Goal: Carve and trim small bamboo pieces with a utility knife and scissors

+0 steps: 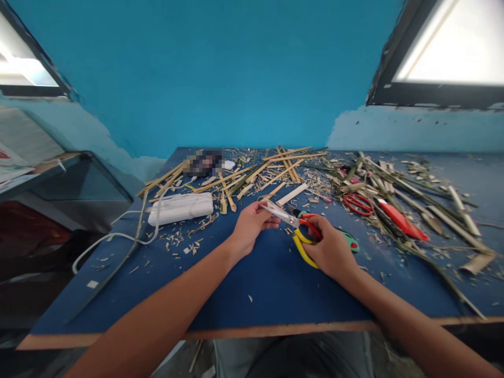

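Observation:
My right hand [333,249] grips a pair of scissors [291,219] by their red and yellow handles, with the blades pointing left. At the blade tips, the thumb and forefinger of my left hand [252,226] are pinched together. Whatever they hold, if anything, is too small or hidden to make out. Partly covered by my right hand lies a green-handled tool [350,241]. Just beyond the blades rests a pale flat strip [292,194], among thin bamboo sticks [289,164] and shavings.
A white power strip [183,207] with its cable lies on the left of the blue table [252,299]. To the right are red-handled scissors [357,205], a red utility knife [403,220] and split bamboo pieces [459,210]. A dark blurred object [202,164] sits near the wall.

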Tool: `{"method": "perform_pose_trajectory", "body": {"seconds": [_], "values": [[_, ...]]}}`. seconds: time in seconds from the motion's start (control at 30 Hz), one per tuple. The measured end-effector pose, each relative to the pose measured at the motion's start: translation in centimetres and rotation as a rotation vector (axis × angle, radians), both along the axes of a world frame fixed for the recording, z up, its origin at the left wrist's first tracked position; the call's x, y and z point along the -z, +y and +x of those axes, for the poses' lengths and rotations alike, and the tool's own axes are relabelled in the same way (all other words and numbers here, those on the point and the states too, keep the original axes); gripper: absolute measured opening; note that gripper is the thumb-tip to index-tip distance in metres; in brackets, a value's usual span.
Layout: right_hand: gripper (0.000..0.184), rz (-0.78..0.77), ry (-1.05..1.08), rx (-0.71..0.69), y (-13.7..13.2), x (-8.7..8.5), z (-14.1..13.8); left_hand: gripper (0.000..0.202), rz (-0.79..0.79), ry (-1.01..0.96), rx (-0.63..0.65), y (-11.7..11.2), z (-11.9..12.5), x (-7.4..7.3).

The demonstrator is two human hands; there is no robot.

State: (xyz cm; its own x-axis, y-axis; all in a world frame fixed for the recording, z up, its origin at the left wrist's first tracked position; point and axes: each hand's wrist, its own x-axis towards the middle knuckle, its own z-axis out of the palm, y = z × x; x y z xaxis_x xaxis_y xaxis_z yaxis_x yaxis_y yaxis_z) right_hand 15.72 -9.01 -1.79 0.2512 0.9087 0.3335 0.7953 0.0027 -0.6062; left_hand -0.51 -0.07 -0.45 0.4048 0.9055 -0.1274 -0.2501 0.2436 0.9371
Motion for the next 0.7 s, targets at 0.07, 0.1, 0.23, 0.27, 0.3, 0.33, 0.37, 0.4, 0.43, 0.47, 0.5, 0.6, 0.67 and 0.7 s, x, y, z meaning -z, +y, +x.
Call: {"method": "perform_pose_trajectory", "body": {"seconds": [0.07, 0.1, 0.23, 0.27, 0.3, 0.33, 0.37, 0.4, 0.43, 0.47, 0.5, 0.6, 0.67, 0.7], "values": [[0.037, -0.017, 0.037, -0.001, 0.0, -0.4, 0.4, 0.015, 0.006, 0.013, 0.015, 0.0, 0.0, 0.1], [0.036, -0.023, 0.066, -0.001, 0.0, -0.7, 0.6, 0.016, 0.007, 0.019, 0.02, 0.0, 0.0, 0.1], [0.025, -0.054, 0.364, -0.092, 0.0, -2.3, 1.3, 0.017, 0.014, 0.034, 0.03, 0.1, -0.1, 0.1], [0.023, -0.074, 0.453, -0.136, 0.1, -2.7, 1.3, 0.017, 0.017, 0.035, 0.033, 0.1, -0.1, 0.1], [0.023, -0.094, 0.526, -0.179, 0.2, -2.9, 1.3, 0.017, 0.018, 0.038, 0.035, 0.1, -0.1, 0.1], [0.023, -0.113, 0.578, -0.216, 0.3, -3.1, 1.2, 0.017, 0.018, 0.041, 0.035, 0.0, -0.1, 0.0], [0.023, -0.13, 0.612, -0.253, 0.4, -3.2, 1.2, 0.017, 0.015, 0.045, 0.033, 0.0, -0.1, 0.0], [0.023, -0.146, 0.641, -0.289, 0.6, -3.1, 1.1, 0.017, 0.013, 0.046, 0.031, 0.0, -0.1, 0.0], [0.024, -0.164, 0.673, -0.328, 0.7, -2.9, 1.1, 0.018, 0.012, 0.045, 0.03, -0.1, -0.1, -0.1], [0.024, -0.186, 0.71, -0.372, 0.9, -2.6, 1.1, 0.018, 0.012, 0.04, 0.031, -0.1, -0.1, -0.1], [0.023, -0.214, 0.751, -0.419, 1.0, -2.3, 1.1, 0.019, 0.015, 0.033, 0.034, -0.1, -0.1, -0.1], [0.02, -0.314, 0.879, -0.547, 1.1, -1.6, 1.3, 0.02, 0.021, 0.018, 0.042, -0.1, -0.1, -0.1], [0.02, -0.352, 0.95, -0.611, 0.9, -1.4, 1.4, 0.02, 0.025, 0.016, 0.039, -0.1, 0.0, -0.1], [0.022, -0.359, 0.978, -0.635, 0.9, -1.4, 1.4, 0.02, 0.028, 0.013, 0.039, -0.1, 0.0, 0.0]]}}
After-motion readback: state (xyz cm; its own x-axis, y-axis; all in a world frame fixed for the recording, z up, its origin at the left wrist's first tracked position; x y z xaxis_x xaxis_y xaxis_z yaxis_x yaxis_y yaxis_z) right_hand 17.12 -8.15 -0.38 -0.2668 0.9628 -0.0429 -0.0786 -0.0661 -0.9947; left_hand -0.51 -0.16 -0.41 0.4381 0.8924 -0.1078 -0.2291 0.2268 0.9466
